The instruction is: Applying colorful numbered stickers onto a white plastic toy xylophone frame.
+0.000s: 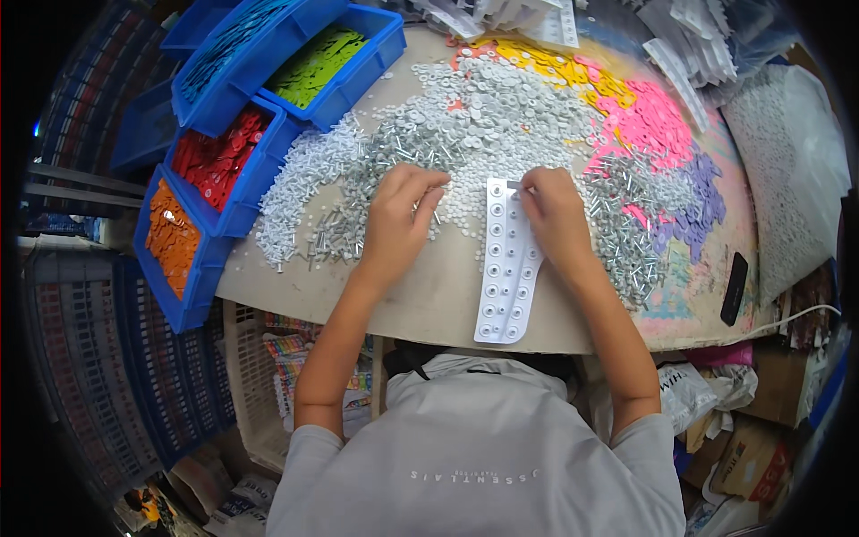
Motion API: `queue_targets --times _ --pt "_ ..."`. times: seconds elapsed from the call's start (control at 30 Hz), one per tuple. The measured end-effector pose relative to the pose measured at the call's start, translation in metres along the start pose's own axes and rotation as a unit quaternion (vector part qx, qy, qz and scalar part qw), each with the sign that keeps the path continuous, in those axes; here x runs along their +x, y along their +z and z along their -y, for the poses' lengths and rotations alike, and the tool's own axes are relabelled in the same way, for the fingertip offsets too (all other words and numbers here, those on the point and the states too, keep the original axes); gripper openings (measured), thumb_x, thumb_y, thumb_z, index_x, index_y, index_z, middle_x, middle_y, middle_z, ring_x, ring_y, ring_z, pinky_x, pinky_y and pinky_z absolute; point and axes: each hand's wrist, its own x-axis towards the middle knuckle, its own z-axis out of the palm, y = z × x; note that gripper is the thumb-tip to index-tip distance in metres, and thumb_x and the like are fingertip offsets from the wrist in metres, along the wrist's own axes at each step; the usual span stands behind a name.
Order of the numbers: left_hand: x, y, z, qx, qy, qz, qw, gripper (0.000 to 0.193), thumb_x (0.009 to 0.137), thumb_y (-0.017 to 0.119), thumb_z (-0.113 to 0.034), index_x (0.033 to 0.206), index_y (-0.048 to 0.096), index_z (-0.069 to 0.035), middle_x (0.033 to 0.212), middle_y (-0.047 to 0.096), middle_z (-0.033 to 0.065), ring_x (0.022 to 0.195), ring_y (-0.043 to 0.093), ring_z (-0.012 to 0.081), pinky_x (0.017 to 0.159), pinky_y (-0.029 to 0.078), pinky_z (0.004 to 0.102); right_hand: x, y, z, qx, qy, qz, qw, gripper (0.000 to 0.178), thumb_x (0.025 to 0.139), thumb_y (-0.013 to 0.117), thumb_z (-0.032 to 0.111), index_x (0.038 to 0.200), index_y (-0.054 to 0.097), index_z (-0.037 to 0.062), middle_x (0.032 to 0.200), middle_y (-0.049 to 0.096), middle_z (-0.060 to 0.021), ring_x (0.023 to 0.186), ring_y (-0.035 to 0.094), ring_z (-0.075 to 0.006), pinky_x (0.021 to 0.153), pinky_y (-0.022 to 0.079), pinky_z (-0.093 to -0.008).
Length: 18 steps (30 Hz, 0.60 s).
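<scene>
A long white plastic strip with rows of round studded seats lies on the table in front of me, its near end close to the table edge. My right hand is at its far right corner, fingers curled and pressed together; anything small in them is hidden. To the left, my left hand hovers at the heap of metal pins, thumb and forefinger drawn together. What they hold, if anything, is too small to see. Small white round pieces lie scattered between both hands.
Blue bins hold red, orange, green and blue pieces at the left. Yellow, pink and purple piles lie far and right. Another pin heap, a black phone-like slab and a big clear bag are right.
</scene>
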Motion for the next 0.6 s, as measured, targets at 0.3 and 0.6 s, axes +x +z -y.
queue_targets --times 0.3,0.6 --pt "0.002 -0.009 0.009 0.009 -0.132 0.027 0.991 0.021 0.089 0.070 -0.002 0.110 0.072 -0.002 0.095 0.070 0.0062 0.076 0.061 0.0128 0.068 0.049 0.0263 -0.002 -0.030 -0.010 -0.179 -0.138 -0.070 0.972 0.021 0.080 0.070 0.000 0.101 0.067 0.0035 0.100 0.068 -0.0113 0.098 0.060 -0.0328 0.088 0.047 -0.0430" --pt "-0.010 -0.007 0.019 -0.071 -0.237 0.006 0.969 0.016 0.092 0.068 -0.005 0.106 0.074 -0.003 0.100 0.075 0.0061 0.085 0.066 0.0129 0.074 0.052 0.0283 -0.029 -0.075 -0.054 -0.296 0.045 -0.027 0.954 0.013 0.085 0.070 0.009 0.093 0.061 0.0061 0.092 0.062 -0.0104 0.090 0.058 -0.0316 0.079 0.044 -0.0436"
